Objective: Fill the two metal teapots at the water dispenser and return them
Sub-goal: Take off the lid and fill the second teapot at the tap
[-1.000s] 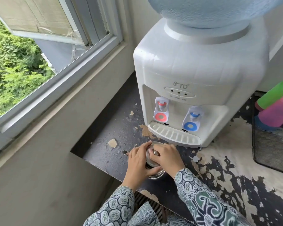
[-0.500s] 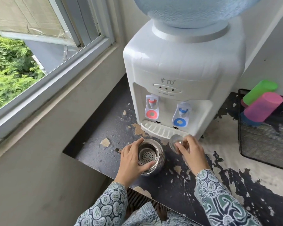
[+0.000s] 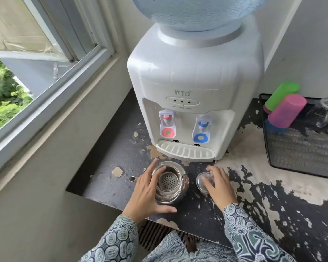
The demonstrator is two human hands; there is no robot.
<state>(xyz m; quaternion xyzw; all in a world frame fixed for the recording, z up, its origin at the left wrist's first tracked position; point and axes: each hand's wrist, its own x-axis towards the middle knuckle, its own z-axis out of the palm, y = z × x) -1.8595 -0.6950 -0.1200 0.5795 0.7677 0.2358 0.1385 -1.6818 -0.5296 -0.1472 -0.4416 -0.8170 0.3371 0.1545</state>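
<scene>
Teapot (image 3: 170,183) sits open on the counter (image 3: 273,214), low centre of the frame, strainer showing, just in front of the dispenser (image 3: 193,103) tray. Left hand (image 3: 147,193) cups its left side, fingers spread along the metal, thumb underneath at the near edge. Lid (image 3: 203,181) lies on the counter just right of the teapot, and the right hand (image 3: 219,186) rests over it, fingers loosely curled on its rim. Coloured cups (image 3: 284,106) lie in a mesh tray (image 3: 299,154) at right.
</scene>
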